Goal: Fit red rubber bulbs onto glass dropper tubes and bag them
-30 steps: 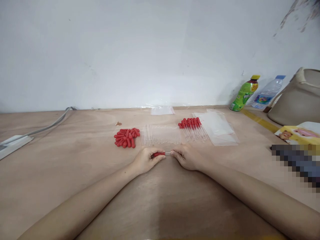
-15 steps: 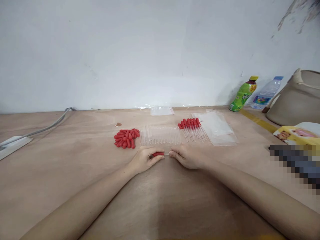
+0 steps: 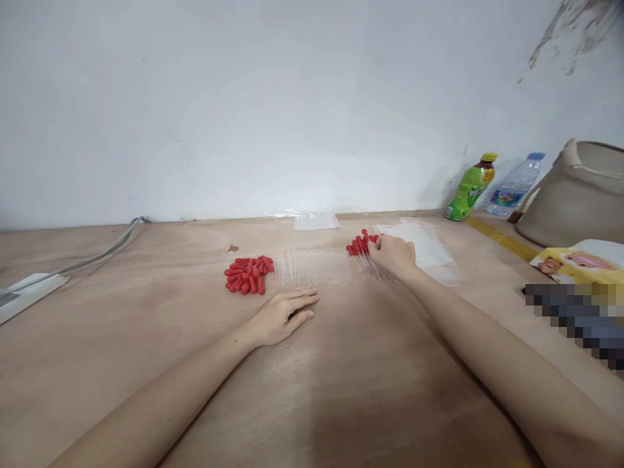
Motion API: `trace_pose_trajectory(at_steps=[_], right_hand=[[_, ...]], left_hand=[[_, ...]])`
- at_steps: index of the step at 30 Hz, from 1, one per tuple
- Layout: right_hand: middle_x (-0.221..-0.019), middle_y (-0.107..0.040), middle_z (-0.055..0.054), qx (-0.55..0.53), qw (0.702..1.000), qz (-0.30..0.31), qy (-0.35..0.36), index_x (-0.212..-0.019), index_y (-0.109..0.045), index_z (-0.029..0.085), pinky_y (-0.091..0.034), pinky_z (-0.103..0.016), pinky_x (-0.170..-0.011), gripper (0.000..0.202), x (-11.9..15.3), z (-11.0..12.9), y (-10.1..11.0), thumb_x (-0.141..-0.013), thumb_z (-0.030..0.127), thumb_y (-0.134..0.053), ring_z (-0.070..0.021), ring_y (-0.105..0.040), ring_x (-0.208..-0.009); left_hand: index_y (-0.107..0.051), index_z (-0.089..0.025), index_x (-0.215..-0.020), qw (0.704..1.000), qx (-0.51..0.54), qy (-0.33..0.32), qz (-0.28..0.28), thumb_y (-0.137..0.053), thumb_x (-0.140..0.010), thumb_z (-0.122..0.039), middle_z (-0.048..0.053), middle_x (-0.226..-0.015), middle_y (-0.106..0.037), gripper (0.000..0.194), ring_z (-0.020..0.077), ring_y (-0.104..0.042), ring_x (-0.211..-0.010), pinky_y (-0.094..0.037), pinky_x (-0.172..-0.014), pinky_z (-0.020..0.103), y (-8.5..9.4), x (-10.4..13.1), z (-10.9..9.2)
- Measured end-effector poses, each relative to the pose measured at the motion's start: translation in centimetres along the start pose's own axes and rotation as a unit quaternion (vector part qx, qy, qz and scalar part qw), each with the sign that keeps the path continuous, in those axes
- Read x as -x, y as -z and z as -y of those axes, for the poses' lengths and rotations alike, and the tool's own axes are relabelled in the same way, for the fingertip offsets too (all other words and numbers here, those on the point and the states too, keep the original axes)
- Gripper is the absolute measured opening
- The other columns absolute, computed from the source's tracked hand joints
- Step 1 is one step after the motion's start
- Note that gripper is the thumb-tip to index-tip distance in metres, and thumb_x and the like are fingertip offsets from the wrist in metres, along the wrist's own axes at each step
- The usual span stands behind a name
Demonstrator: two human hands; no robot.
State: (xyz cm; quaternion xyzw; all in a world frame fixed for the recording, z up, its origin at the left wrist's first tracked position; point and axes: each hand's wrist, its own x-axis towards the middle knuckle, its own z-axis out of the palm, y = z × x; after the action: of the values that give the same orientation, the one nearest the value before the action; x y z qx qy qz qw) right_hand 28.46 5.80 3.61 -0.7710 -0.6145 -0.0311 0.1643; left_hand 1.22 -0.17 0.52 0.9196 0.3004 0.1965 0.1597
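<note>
My left hand [image 3: 287, 316] lies palm down on the wooden table with its fingers stretched out and nothing in them. Just beyond it is a row of clear thin tubes [image 3: 319, 268], with a heap of red rubber bulbs [image 3: 249, 274] to their left. My right hand [image 3: 396, 253] is closed, its fingertips pinched on a dropper at the right end of a row of red-bulbed droppers [image 3: 358, 246]. That hand hides much of the dropper it holds and part of the row.
Clear plastic bags [image 3: 436, 247] lie right of the droppers, and another bag [image 3: 316, 222] is by the wall. A green bottle [image 3: 470, 188], a water bottle [image 3: 515, 185] and a beige basket [image 3: 570, 201] stand at the right. A grey cable [image 3: 104, 248] runs along the left.
My hands have parted from the dropper they held between them. The right hand has moved right and away to the dropper row; the left has opened and flattened on the table.
</note>
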Motion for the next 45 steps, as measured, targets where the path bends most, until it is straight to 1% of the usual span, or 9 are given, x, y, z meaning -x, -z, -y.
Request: trace_pose_trajectory(at_steps=[5,14,17,25,31,34,36,39,45], right_hand=[[-0.070,-0.063,-0.011,0.018,1.000,-0.003,0.016,-0.069,-0.062,0.015,-0.027,-0.038,-0.072,0.037,0.2,-0.1,-1.7,-0.083,0.034,-0.034,-0.0247,-0.058,-0.075],[-0.069,-0.063,-0.006,-0.004,0.993,-0.063,0.102,-0.065,-0.060,0.017,-0.024,-0.039,-0.077,0.038,1.4,1.3,-1.9,-0.082,0.041,-0.037,-0.0212,-0.055,-0.071],[-0.071,-0.064,-0.008,0.003,0.991,-0.031,0.128,-0.064,-0.062,0.017,-0.024,-0.039,-0.078,0.035,2.1,2.4,-2.1,-0.080,0.039,-0.040,-0.0222,-0.056,-0.073],[-0.074,-0.065,-0.013,0.031,0.995,0.026,0.089,-0.069,-0.066,0.014,-0.025,-0.042,-0.078,0.032,2.1,3.6,-2.6,-0.079,0.030,-0.040,-0.0263,-0.059,-0.075],[-0.073,-0.066,-0.015,0.039,0.996,0.016,0.078,-0.068,-0.066,0.013,-0.027,-0.042,-0.074,0.031,1.8,3.9,-3.0,-0.079,0.029,-0.042,-0.0263,-0.059,-0.072],[-0.076,-0.065,-0.014,0.030,0.992,-0.046,0.111,-0.070,-0.063,0.013,-0.027,-0.038,-0.072,0.031,2.2,3.9,-3.2,-0.082,0.030,-0.039,-0.0252,-0.057,-0.073],[-0.080,-0.064,-0.013,0.009,0.983,-0.097,0.156,-0.076,-0.060,0.012,-0.026,-0.036,-0.070,0.031,2.8,3.8,-3.4,-0.084,0.031,-0.037,-0.0245,-0.056,-0.077],[-0.079,-0.062,-0.011,-0.037,0.958,-0.143,0.247,-0.081,-0.056,0.012,-0.025,-0.033,-0.071,0.030,4.4,3.3,-3.8,-0.089,0.029,-0.032,-0.0210,-0.053,-0.076],[-0.071,-0.062,-0.004,-0.114,0.913,-0.144,0.363,-0.080,-0.053,0.016,-0.024,-0.031,-0.077,0.024,7.1,1.7,-3.8,-0.090,0.024,-0.033,-0.0148,-0.052,-0.066]], left_hand=[[-0.049,-0.020,-0.123,1.000,0.001,0.002,0.011,-0.042,-0.088,-0.031,0.008,-0.130,-0.047,0.037,0.0180,-0.041,-0.122,-0.035,-0.101,0.038,0.1,-0.1,0.1],[-0.048,-0.021,-0.124,1.000,0.009,0.002,0.022,-0.043,-0.087,-0.033,0.008,-0.133,-0.043,0.039,0.0179,-0.039,-0.123,-0.033,-0.102,0.038,0.3,-0.4,0.3],[-0.047,-0.022,-0.125,1.000,0.010,0.001,0.028,-0.043,-0.087,-0.033,0.007,-0.134,-0.042,0.039,0.0179,-0.038,-0.124,-0.033,-0.103,0.039,0.3,-0.4,0.4],[-0.048,-0.022,-0.124,0.999,0.013,0.001,0.036,-0.044,-0.086,-0.034,0.008,-0.133,-0.044,0.040,0.0181,-0.039,-0.124,-0.032,-0.103,0.039,0.7,-0.8,0.7],[-0.048,-0.022,-0.123,1.000,0.009,-0.008,0.014,-0.045,-0.086,-0.033,0.008,-0.131,-0.046,0.039,0.0197,-0.042,-0.121,-0.036,-0.099,0.039,0.4,-0.7,0.8],[-0.055,-0.020,-0.116,0.998,-0.039,0.000,-0.053,-0.046,-0.085,-0.033,0.009,-0.119,-0.055,0.034,0.0202,-0.051,-0.109,-0.042,-0.091,0.036,0.4,-0.6,0.7],[-0.061,-0.017,-0.101,0.983,-0.121,0.036,-0.131,-0.047,-0.084,-0.033,0.009,-0.101,-0.061,0.027,0.0210,-0.055,-0.096,-0.044,-0.084,0.036,0.8,-0.6,0.9],[-0.060,-0.015,-0.085,0.931,-0.276,0.123,-0.205,-0.044,-0.084,-0.033,0.010,-0.085,-0.059,0.024,0.0236,-0.053,-0.085,-0.042,-0.076,0.037,2.3,-0.7,1.2],[-0.057,-0.010,-0.086,0.844,-0.436,0.259,-0.173,-0.040,-0.083,-0.045,0.018,-0.093,-0.055,0.039,0.0309,-0.051,-0.089,-0.039,-0.071,0.039,4.8,0.0,2.3]])
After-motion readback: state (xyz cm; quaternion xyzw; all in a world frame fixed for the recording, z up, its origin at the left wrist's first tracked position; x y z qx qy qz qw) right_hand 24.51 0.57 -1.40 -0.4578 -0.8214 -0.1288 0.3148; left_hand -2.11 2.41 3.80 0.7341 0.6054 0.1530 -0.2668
